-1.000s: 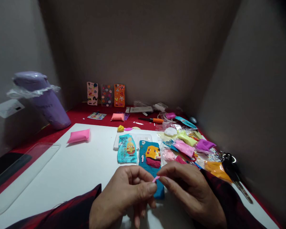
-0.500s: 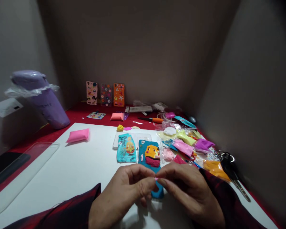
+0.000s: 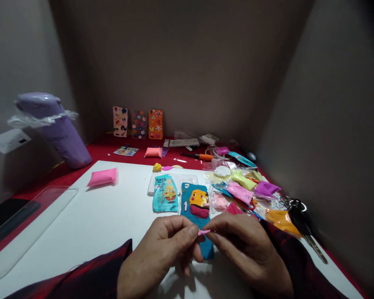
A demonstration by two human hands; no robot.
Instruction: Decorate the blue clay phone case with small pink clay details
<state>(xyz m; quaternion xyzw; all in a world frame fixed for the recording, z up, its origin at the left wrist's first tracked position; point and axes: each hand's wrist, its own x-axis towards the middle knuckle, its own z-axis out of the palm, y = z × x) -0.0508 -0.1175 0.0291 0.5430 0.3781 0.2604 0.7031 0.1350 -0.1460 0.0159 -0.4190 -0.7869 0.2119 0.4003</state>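
Observation:
My left hand (image 3: 163, 247) pinches a small pink piece of modelling clay (image 3: 203, 232) between thumb and forefinger. The clay is drawn out thin toward the right, and at that end the thumb and forefinger of my right hand (image 3: 249, 249) close round its tip. Beneath both hands lies a phone case covered in teal clay (image 3: 195, 216), its lower part partly hidden. On the case are an orange clay face (image 3: 199, 197) with a dark red band below it and a small pink strip. Left of the case rests a turquoise snack packet (image 3: 165, 195) with a cartoon figure.
Clay packets (image 3: 239, 192) and tools crowd the right side beside a bunch of keys (image 3: 299, 218). A pink clay packet (image 3: 102, 177) and a clear phone case (image 3: 34, 226) lie left. Decorated cases (image 3: 139, 123) and a purple wrapped bottle (image 3: 64, 137) stand behind.
My fingertips have moved slightly apart, my left thumb shifting left. More of the pink clay now shows between them as a pointed strip. The things on the table have stayed put.

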